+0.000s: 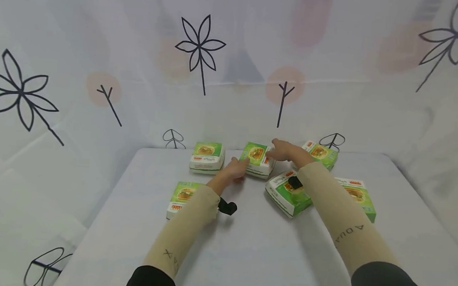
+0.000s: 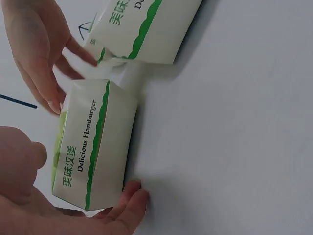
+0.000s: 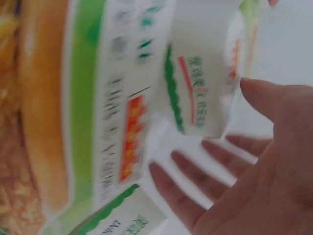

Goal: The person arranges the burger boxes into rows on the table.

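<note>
A green-and-white hamburger box [image 1: 257, 152] lies at the back middle of the table, between the two hands. My left hand [image 1: 231, 171] is at its left end; in the left wrist view, the fingers [image 2: 132, 203] reach along the lower edge of that end, and the thumb stands apart from the box. Over the box's right end is my right hand [image 1: 289, 152]. Its fingers [image 3: 181, 191] look extended and spread in the right wrist view, with the thumb close to the box. Contact there is hard to tell.
More hamburger boxes lie around: one at back left [image 1: 207, 157], one at front left [image 1: 182, 192], and one tilted at an angle [image 1: 284, 199] beneath the right forearm. Others sit at back right [image 1: 323, 154] and far right [image 1: 361, 197]. A patterned cloth [image 1: 231, 108] hangs behind the white table [image 1: 253, 258].
</note>
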Motion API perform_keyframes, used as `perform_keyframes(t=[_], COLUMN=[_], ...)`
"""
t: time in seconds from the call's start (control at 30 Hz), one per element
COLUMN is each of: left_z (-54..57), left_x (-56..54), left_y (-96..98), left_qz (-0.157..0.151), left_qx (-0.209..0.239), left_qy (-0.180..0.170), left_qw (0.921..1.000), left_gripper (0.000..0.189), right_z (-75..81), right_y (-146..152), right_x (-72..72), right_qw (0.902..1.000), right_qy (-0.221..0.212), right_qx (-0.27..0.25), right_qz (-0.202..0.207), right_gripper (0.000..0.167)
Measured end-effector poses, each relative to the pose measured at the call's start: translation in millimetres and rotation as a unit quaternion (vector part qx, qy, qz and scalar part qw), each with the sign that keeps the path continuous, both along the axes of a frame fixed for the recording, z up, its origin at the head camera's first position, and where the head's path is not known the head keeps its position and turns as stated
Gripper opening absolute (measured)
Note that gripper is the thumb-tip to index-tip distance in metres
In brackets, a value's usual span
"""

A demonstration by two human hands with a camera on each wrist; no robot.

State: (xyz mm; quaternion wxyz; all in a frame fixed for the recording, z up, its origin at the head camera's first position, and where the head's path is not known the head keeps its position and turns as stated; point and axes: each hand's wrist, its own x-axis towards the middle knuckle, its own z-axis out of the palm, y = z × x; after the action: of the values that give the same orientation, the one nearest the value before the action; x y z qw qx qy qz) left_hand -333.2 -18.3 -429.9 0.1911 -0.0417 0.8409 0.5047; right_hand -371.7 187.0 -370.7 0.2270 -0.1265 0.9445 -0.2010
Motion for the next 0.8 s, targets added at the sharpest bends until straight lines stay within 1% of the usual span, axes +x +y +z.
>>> perform_keyframes(t=[0.1, 0.17, 0.3, 0.4, 0.47, 0.53, 0.6, 0.67, 0.73, 0.8], left_z=[-1.7, -2.5, -4.0, -3.9, -3.1, -1.7, -0.2, 1.4, 2.5, 2.6], left_x=[0.3, -0.8, -5.4, -7.8, -7.9, -6.1, -3.6, -1.4, -0.3, -2.2], left_y=[2.8, 1.9, -5.8, -11.1, -11.9, -10.3, -6.9, -2.2, 1.8, 3.8], left_qz=[0.000, 0.002, 0.015, 0.011, 0.001, -0.005, -0.002, 0.002, 0.007, 0.006], left_qx=[0.019, 0.024, 0.037, 0.045, 0.039, 0.020, 0.000, -0.010, -0.012, -0.012], left_qy=[0.004, 0.007, 0.012, 0.014, 0.014, 0.012, 0.008, -0.003, -0.015, -0.022], left_qw=[0.9998, 0.9997, 0.9991, 0.9988, 0.9991, 0.9997, 1.0000, 0.9999, 0.9998, 0.9997], left_gripper=[0.075, 0.070, 0.061, 0.062, 0.065, 0.069, 0.075, 0.080, 0.082, 0.081], right_z=[-3.3, -5.0, -5.9, -4.2, -2.4, -0.5, 0.8, 1.0, 0.8, 0.2], right_y=[2, 2, -2, -5, -5, -5, -4, -4, -3, -2], right_x=[0.4, 1.3, 3.7, 5.3, 5.9, 5.6, 4.8, 3.6, 3.2, 3.3], right_qw=[0.9996, 0.9994, 0.9998, 0.9999, 0.9998, 0.9997, 0.9997, 0.9997, 0.9997, 0.9998], right_qy=[0.015, 0.019, 0.015, 0.014, 0.016, 0.019, 0.022, 0.023, 0.019, 0.016], right_qx=[0.005, 0.009, 0.004, 0.003, 0.007, 0.008, 0.006, 0.008, 0.009, 0.011], right_qz=[0.022, 0.028, 0.008, -0.008, -0.012, -0.014, -0.011, -0.007, -0.008, -0.010], right_gripper=[0.065, 0.059, 0.053, 0.051, 0.052, 0.055, 0.059, 0.060, 0.058, 0.054])
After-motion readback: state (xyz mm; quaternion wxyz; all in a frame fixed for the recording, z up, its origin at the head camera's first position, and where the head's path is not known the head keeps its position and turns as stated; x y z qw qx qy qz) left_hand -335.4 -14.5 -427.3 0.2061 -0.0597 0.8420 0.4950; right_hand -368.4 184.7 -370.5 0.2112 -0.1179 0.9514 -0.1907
